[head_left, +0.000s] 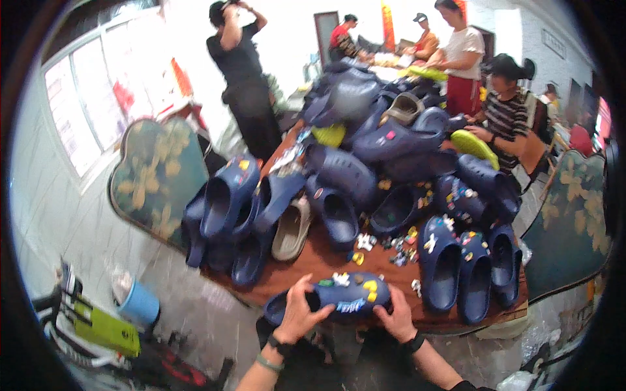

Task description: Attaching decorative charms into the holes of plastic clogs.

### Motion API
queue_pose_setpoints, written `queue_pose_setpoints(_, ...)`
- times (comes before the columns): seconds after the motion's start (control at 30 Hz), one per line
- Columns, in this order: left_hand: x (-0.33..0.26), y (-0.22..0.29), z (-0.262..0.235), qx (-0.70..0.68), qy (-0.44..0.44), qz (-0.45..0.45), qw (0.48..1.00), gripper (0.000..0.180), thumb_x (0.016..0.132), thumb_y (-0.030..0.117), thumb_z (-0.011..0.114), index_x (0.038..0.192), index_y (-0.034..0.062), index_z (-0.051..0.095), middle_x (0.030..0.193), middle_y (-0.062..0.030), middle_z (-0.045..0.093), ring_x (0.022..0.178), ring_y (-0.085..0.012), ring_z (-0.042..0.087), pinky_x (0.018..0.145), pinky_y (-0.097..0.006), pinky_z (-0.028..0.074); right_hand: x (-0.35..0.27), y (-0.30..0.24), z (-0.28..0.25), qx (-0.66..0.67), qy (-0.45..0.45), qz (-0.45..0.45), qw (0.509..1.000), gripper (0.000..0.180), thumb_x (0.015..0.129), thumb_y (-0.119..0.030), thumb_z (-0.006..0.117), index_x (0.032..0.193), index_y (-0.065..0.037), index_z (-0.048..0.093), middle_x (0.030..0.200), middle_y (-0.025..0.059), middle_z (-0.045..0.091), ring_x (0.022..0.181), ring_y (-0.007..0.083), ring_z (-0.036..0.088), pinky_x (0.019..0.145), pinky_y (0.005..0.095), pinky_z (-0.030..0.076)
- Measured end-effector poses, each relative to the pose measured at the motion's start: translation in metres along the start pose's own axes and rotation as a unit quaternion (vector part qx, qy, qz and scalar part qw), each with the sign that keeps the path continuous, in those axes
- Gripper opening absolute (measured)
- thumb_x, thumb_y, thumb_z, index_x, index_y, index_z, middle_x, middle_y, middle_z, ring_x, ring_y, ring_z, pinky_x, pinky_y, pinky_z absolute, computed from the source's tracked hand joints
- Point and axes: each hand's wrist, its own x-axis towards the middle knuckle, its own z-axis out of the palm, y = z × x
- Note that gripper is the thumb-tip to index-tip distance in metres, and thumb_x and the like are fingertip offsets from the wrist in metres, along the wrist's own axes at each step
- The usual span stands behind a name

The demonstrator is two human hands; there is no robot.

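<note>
A navy blue foam clog (339,296) with small coloured charms on its top lies sideways at the near edge of a brown wooden table (313,264). My left hand (298,313) grips its heel end, thumb over the opening. My right hand (395,317) cups its toe end from below. Both wrists wear dark bands. Loose charms (398,251) lie scattered on the table just beyond the clog.
A big heap of navy clogs (365,143) covers the table, with a beige one (290,229) and yellow-green ones (474,144) among them. Several people stand or sit at the far end. A blue bucket (138,303) and a green device (107,331) sit on the floor at left.
</note>
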Motion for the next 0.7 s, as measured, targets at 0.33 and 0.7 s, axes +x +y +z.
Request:
queue_pose_setpoints(0.33, 0.001, -0.001, -0.014, 0.045, -0.075, 0.067, 0.994, 0.038, 0.073, 0.03, 0.085, 0.069, -0.0017, 0.064, 0.137, -0.0188, 0.05, 0.133, -0.0394, 0.04, 0.107, -0.05, 0.029, 0.002, 0.006, 0.003, 0.048, 0.048, -0.008, 0.998, 0.063, 0.093, -0.034, 0.069, 0.138, 0.002, 0.044, 0.13, 0.0206, 0.052, 0.109, 0.0314, 0.059, 0.091, 0.0358, 0.051)
queue_pose_setpoints(0.7, 0.189, 0.011, -0.071, -0.055, 0.17, -0.025, 0.984, 0.042, 0.087, 0.018, 0.074, 0.119, -0.0058, 0.062, 0.14, -0.0142, 0.044, 0.124, -0.0274, 0.046, 0.107, -0.037, 0.034, -0.007, 0.017, 0.022, 0.053, 0.112, -0.052, 0.991, 0.034, 0.092, -0.007, 0.062, 0.125, 0.0, 0.055, 0.12, 0.022, 0.057, 0.114, 0.0388, 0.056, 0.097, 0.0397, 0.046)
